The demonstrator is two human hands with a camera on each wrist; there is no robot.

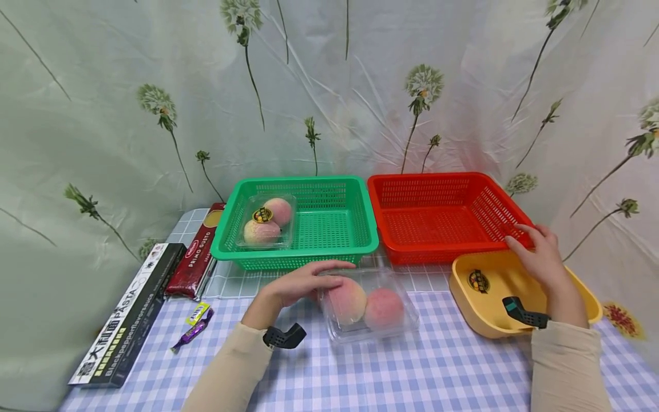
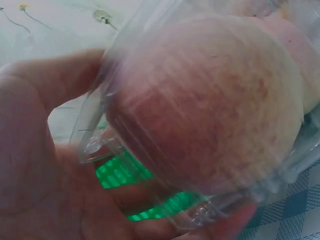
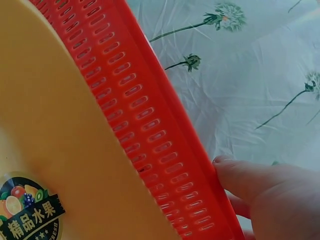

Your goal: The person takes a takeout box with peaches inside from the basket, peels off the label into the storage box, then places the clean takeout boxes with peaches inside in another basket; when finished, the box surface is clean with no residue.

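My left hand (image 1: 304,282) holds the left end of a clear plastic box of two peaches (image 1: 383,309), low over the checked cloth in front of the baskets. In the left wrist view the thumb lies along one side of the peach box (image 2: 215,100) and the fingers pass beneath it. My right hand (image 1: 546,266) grips the near right corner of the red basket (image 1: 427,226). The right wrist view shows its thumb (image 3: 232,167) at the red rim, with other fingers partly hidden behind the wall.
A green basket (image 1: 332,232) holds another boxed pair of peaches (image 1: 268,222). The yellow bin (image 1: 494,309), with a round fruit label, sits under the right hand. Leftward lie a black pasta box (image 1: 128,317), a red pasta packet (image 1: 195,257) and two small wrapped sweets (image 1: 193,331).
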